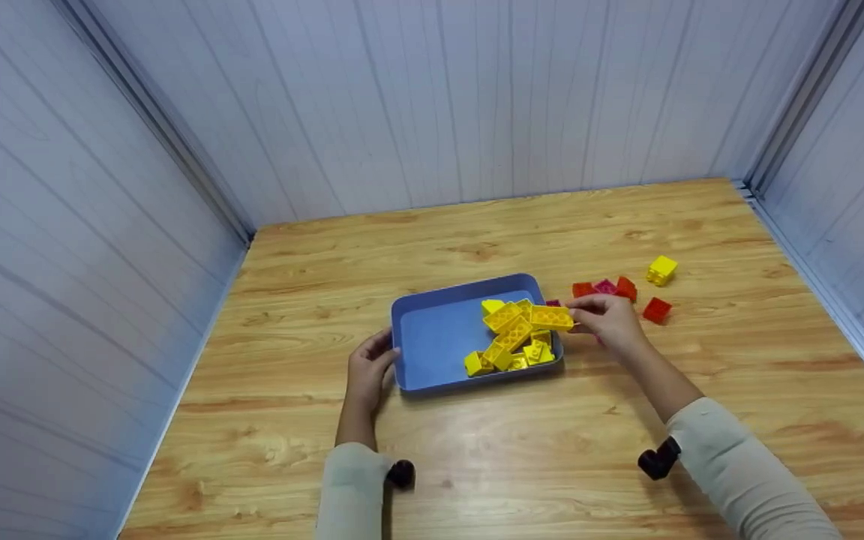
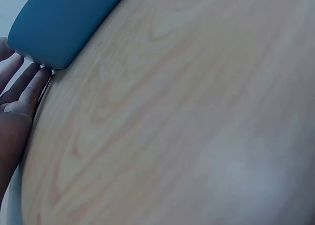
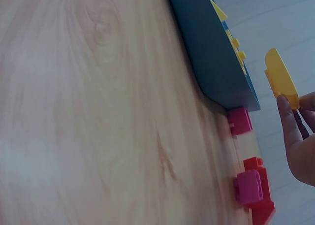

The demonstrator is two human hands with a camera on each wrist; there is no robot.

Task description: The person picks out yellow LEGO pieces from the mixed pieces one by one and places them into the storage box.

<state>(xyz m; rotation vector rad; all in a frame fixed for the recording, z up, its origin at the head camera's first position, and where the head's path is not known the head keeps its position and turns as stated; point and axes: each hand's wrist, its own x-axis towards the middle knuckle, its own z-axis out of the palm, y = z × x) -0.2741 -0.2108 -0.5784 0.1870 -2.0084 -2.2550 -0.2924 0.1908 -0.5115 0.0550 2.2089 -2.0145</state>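
A shallow blue tray (image 1: 439, 337) sits on the wooden table, with several yellow bricks (image 1: 513, 337) heaped in its right half. At the tray's left end is my left hand (image 1: 366, 369), its thumb over the rim and its fingers against the outer wall; the left wrist view shows these fingers (image 2: 32, 84) at the tray's lower edge. Above the tray's right end, my right hand (image 1: 610, 324) pinches a long yellow brick (image 1: 551, 318) between thumb and fingers. The right wrist view shows that brick raised clear of the tray wall (image 3: 211, 52), one end rounded.
Right of the tray lie several red bricks (image 1: 657, 310) and pink bricks (image 1: 605, 287), one pink brick (image 3: 239, 120) close by the tray's corner. Farther back stands a yellow brick piece (image 1: 661, 271). Pale panel walls (image 1: 477, 105) rise behind and at both sides.
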